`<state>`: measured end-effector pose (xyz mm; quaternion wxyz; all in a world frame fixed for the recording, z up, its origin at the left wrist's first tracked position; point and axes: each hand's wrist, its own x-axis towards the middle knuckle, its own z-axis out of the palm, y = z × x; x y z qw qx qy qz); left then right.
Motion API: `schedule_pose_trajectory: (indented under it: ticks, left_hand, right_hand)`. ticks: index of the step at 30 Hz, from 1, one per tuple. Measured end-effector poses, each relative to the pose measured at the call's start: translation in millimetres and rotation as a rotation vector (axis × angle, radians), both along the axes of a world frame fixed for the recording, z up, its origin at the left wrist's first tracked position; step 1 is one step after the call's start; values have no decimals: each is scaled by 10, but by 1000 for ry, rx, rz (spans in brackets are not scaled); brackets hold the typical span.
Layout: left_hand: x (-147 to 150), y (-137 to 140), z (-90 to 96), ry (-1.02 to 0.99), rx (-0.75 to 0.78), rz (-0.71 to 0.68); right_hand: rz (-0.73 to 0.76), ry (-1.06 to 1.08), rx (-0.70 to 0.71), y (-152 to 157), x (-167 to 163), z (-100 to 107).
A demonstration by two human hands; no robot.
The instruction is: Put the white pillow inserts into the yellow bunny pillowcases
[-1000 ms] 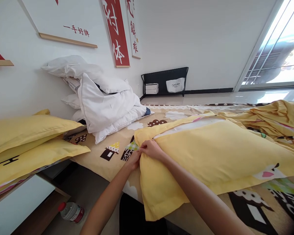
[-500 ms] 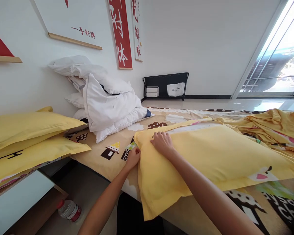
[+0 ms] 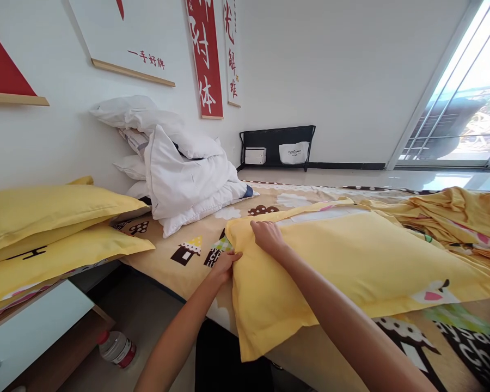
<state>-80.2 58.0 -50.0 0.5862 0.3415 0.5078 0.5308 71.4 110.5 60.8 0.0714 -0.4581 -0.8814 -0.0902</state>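
A yellow pillowcase (image 3: 351, 256) lies on the bed with a white pillow (image 3: 322, 216) inside it, which shows through the opening along the far side. My left hand (image 3: 225, 263) pinches the pillowcase's left edge, its thumb on top and the other fingers mostly hidden below. Near the far left corner, my right hand (image 3: 268, 238) has its fingers curled onto the cloth beside the opening. Its fingertips are partly hidden. A pink-and-white print marks the case's near right part.
Yellow pillows (image 3: 57, 218) are stacked at left above a cabinet (image 3: 36, 326). White pillows and bedding (image 3: 188, 174) are heaped against the wall. Crumpled yellow fabric (image 3: 453, 218) lies at right on the patterned bed sheet (image 3: 196, 218). A plastic bottle (image 3: 117, 348) stands on the floor.
My right hand's fingers, spread on the cloth before, are now curled in more tightly. My left thumb has moved over the pillowcase's edge. The view has shifted slightly.
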Motion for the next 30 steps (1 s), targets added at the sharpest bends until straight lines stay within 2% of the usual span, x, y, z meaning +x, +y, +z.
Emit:
schedule_pose_trajectory:
  ticks: [9,14,20,26,30]
  left_hand:
    - [124,47,-79,165,118,118]
    - [90,10,-25,362,151,131]
    - [39,16,84,570,125,40]
    - [35,-52,-9,775,115,-40]
    - [-173,-201,47,741,63,-183]
  right_hand:
    - [12,37,26,-10,35,-24]
    - [4,77,58,14,75,39]
    - [-24,109,97,86,105,140]
    - [-10,51,28,38,120,-116]
    - [-27,59,43,41,163,-142]
